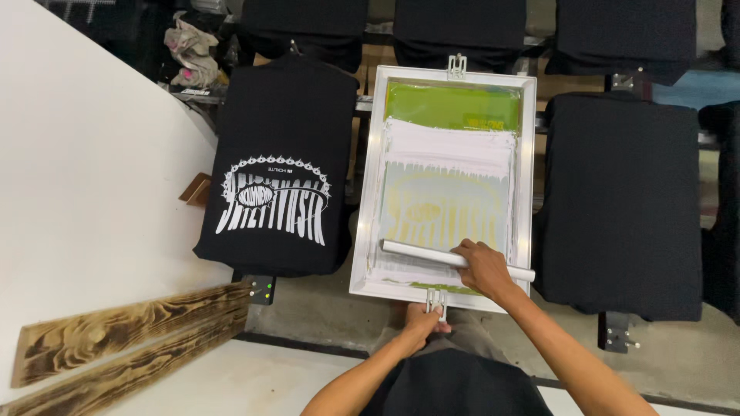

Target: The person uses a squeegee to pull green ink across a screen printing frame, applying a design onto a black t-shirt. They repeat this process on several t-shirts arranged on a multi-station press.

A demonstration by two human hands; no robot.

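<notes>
A metal-framed printing screen (370, 192) lies flat in the middle, its green mesh smeared with white ink (451, 146). My right hand (484, 266) grips a long white squeegee (420, 251) lying across the near end of the screen. My left hand (426, 316) is closed on the metal clamp handle (436, 299) at the frame's near edge. To the left, a black shirt (285, 131) with a fresh white print (275, 199) lies on its platen.
A plain black shirt (620, 200) covers the platen on the right. More black-covered platens (459, 27) stand at the back. A white table (85, 192) and burnt wooden planks (127, 331) lie at the left. Rags (191, 50) pile up at the back left.
</notes>
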